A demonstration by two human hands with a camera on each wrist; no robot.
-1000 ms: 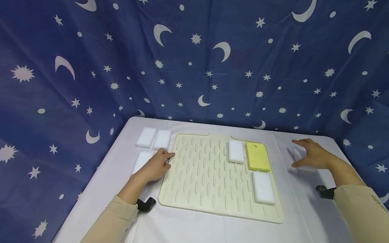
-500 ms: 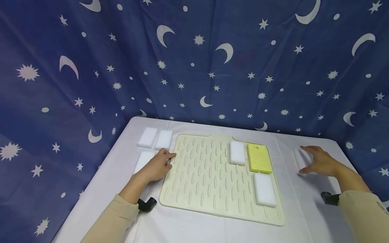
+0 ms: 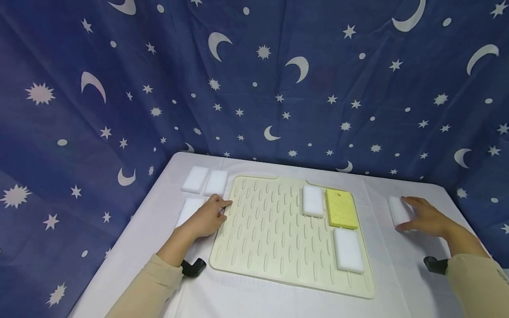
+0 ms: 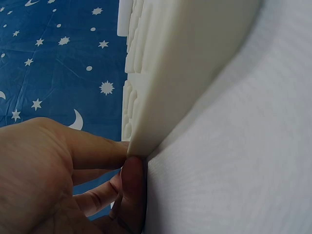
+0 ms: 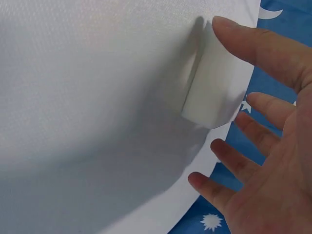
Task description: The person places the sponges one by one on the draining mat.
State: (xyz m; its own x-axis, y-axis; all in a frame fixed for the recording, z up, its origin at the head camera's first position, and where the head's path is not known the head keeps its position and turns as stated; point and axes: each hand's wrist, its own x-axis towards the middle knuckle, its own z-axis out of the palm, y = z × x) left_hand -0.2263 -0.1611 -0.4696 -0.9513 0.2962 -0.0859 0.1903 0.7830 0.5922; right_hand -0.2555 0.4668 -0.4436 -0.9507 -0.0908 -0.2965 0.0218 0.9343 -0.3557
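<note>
A cream ridged drying mat (image 3: 270, 238) lies mid-table. My left hand (image 3: 207, 216) is at its left edge; in the left wrist view index finger and thumb pinch the mat's side (image 4: 185, 63). At the right, my right hand (image 3: 427, 217) reaches over a white sponge (image 3: 396, 211), fingers spread around it. In the right wrist view the thumb (image 5: 239, 41) comes close to one end of that sponge (image 5: 212, 87), the other fingers loosely extended. On the mat's right side sit a yellow sponge (image 3: 342, 210) and two white sponges, one left of it (image 3: 313, 202), one below (image 3: 348, 251).
Left of the mat lie more white sponges: two side by side at the back (image 3: 195, 179), and a third (image 3: 188, 210) partly hidden by my left hand. A white cloth (image 3: 258, 302) covers the table. A blue curtain (image 3: 238, 88) with moons and stars hangs behind.
My right hand has come down and slightly right and nearer, onto the white sponge, which now shows more between its fingers. The left hand stays at the mat's edge.
</note>
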